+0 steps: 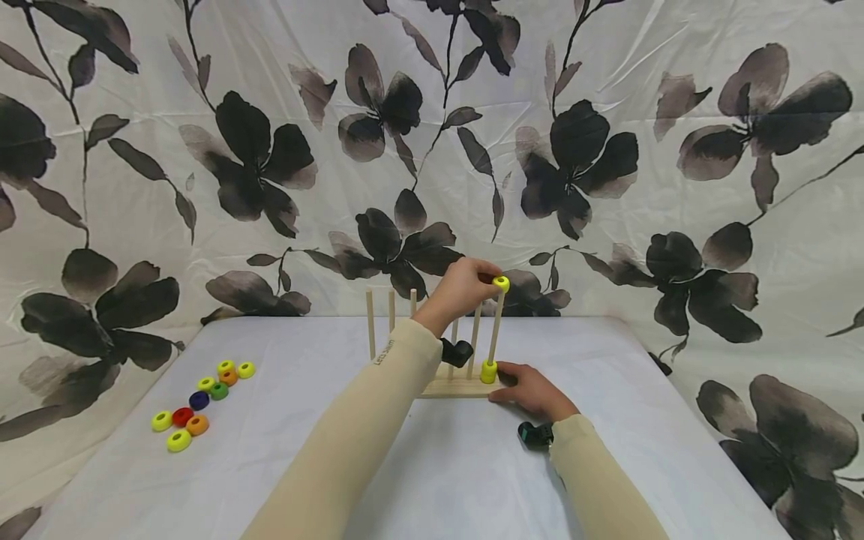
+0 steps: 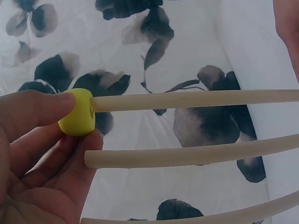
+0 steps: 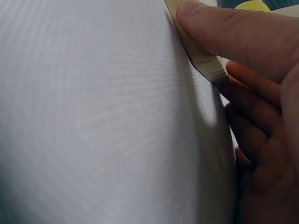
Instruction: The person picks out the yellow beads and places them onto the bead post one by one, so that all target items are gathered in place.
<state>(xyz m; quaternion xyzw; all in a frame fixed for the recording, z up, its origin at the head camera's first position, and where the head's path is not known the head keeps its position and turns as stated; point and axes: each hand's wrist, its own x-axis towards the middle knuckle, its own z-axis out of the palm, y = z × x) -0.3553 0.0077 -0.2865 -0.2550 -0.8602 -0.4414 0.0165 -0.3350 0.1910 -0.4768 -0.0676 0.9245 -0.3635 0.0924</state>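
My left hand [image 1: 464, 289] pinches a yellow bead [image 2: 78, 112] between thumb and fingers at the top of the rightmost wooden peg [image 1: 496, 330]. In the left wrist view the bead's hole meets the peg's tip. Low on that same peg sit yellow beads [image 1: 488, 373], down at the wooden base [image 1: 454, 388] of the peg rack. My right hand [image 1: 535, 391] grips the right end of this base; in the right wrist view its thumb [image 3: 219, 28] lies on the wood, with the fingers at the end face. The left forearm hides part of the rack.
Loose beads lie on the left of the white-covered table [image 1: 283, 465]: several yellow ones [image 1: 178, 440], a red bead [image 1: 182, 417], a dark blue bead [image 1: 199, 400], a green bead [image 1: 219, 391] and orange ones [image 1: 197, 425]. More upright pegs [image 1: 370, 324] stand left of the left hand. A floral cloth hangs behind.
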